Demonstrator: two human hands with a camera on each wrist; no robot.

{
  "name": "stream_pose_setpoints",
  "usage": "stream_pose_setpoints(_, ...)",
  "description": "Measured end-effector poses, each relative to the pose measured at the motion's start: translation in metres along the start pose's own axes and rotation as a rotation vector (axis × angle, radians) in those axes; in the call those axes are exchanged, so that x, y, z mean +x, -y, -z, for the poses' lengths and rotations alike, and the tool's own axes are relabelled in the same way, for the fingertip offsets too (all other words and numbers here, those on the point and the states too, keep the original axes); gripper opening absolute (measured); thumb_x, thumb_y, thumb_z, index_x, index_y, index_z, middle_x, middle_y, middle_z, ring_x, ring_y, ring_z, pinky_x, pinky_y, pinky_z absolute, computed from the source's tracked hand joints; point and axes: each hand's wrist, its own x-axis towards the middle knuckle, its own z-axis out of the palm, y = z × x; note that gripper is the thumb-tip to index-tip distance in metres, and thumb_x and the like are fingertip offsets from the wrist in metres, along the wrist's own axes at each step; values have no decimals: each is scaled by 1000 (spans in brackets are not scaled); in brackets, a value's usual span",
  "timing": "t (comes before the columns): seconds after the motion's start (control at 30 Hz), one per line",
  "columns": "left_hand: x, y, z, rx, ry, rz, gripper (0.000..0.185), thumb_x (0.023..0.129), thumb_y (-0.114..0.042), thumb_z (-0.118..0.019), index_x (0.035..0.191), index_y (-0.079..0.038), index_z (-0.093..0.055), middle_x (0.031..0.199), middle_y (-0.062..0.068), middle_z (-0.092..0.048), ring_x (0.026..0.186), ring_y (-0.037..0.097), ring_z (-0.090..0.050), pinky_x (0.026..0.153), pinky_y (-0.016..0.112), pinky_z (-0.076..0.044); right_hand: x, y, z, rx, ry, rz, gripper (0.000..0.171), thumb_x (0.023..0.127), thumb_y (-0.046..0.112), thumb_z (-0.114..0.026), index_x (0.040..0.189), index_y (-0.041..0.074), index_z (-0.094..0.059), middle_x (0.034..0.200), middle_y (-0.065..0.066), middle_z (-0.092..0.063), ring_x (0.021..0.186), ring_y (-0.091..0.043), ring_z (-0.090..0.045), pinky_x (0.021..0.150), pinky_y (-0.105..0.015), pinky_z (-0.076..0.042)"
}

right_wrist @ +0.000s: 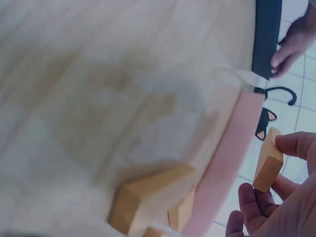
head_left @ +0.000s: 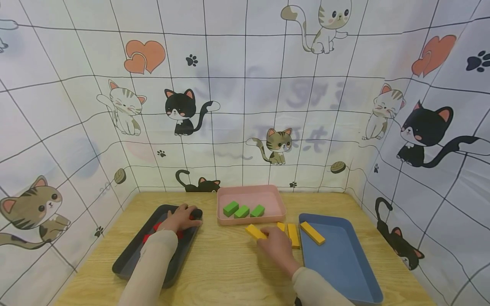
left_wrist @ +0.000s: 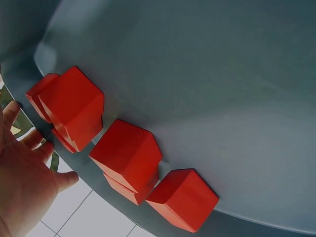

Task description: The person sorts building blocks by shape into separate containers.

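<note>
My right hand (head_left: 264, 236) pinches a yellow block (head_left: 254, 231) between thumb and fingers just above the wooden table (head_left: 229, 263), in front of the pink tray (head_left: 250, 221). The right wrist view shows the same yellow block (right_wrist: 268, 160) held at the fingertips (right_wrist: 296, 144). More yellow blocks (head_left: 293, 235) lie on the table beside that hand. My left hand (head_left: 183, 216) lies at the far end of the black tray (head_left: 130, 259), fingers curled over its rim. Several red blocks (left_wrist: 126, 153) sit in that tray next to the palm.
Three green blocks (head_left: 242, 211) sit in the pink tray. A blue tray (head_left: 340, 259) stands at the right, with one yellow block (head_left: 312, 233) on its near-left corner. Cat-print cloth walls (head_left: 245, 106) close in the table on three sides.
</note>
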Motion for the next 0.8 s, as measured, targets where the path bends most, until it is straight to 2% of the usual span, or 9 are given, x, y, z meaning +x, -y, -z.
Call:
stream_pose_setpoints(0.13, 1, 0, 0, 2, -1, -5, 75, 92, -48, -67, 150, -8, -40, 153, 31, -26, 141, 50, -23, 105, 77, -7, 7, -2, 14, 15, -19, 5, 28, 79, 14, -70, 107, 12, -76, 90, 2, -69, 74, -14, -55, 69, -36, -42)
stream_pose_setpoints(0.27, 0, 0, 0, 7, -5, -9, 76, 91, -48, -67, 149, -8, -41, 153, 32, -27, 141, 51, -24, 104, 77, -8, 15, -8, 25, 42, -29, -25, 37, 81, 11, -68, 117, 14, -74, 98, -1, -70, 70, -14, -55, 61, -30, -44)
stream_pose_setpoints(0.5, -1, -2, 1, 7, -3, -6, 76, 91, -48, -68, 150, -7, -41, 153, 32, -27, 141, 51, -24, 104, 76, -9, 22, -20, 51, 13, -45, -95, 40, 85, 16, -67, 124, 7, -69, 110, -9, -70, 83, -20, -59, 72, -39, -47)
stream_pose_setpoints(0.7, -2, -3, 2, -1, 1, -3, 75, 92, -47, -67, 149, -7, -41, 153, 32, -26, 141, 50, -23, 105, 76, -8, 26, -37, 72, 12, -29, -131, 45, 90, 19, -64, 131, 1, -62, 119, -18, -66, 81, -21, -61, 64, -36, -47)
stream_pose_setpoints(0.8, -3, -3, 3, 2, -1, -2, 74, 92, -46, -67, 149, -8, -41, 153, 31, -27, 141, 50, -24, 105, 76, -8, 31, -49, 79, 19, -44, -147, 46, 91, 18, -63, 132, -3, -59, 121, -22, -64, 84, -24, -62, 65, -37, -50)
